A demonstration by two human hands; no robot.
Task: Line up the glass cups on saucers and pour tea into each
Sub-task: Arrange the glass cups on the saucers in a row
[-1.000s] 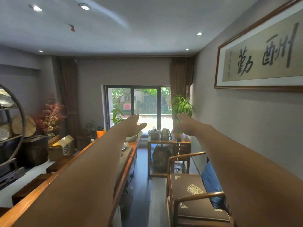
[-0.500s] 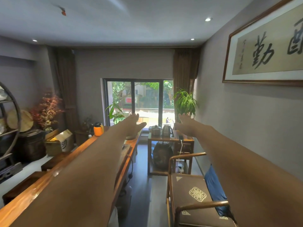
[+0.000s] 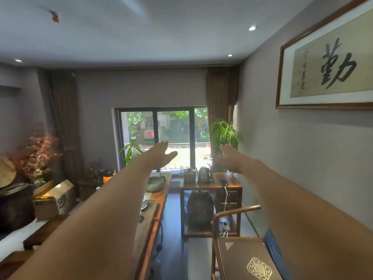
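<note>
Both my arms are stretched straight out in front of me at chest height. My left hand (image 3: 161, 153) is flat, thumb spread, and holds nothing. My right hand (image 3: 227, 156) is also flat and holds nothing. Under my left arm runs a long wooden tea table (image 3: 159, 199) with a grey ceramic bowl (image 3: 155, 183) on it. No glass cups or saucers show in this view; my left arm hides much of the tabletop. A metal kettle (image 3: 203, 174) and a lidded pot (image 3: 189, 174) stand on a small wooden side table (image 3: 232, 183) below my right hand.
A wooden armchair (image 3: 238, 245) with a brown cushion sits at the lower right. A cardboard box (image 3: 54, 199), a dark chest and dried flowers fill the left side. A window (image 3: 161, 138) and potted plants lie ahead. A framed calligraphy hangs on the right wall.
The view has tilted and drifted slightly, so the room sits lower in frame and the calligraphy has slid right. Both arms stay outstretched with flat hands.
</note>
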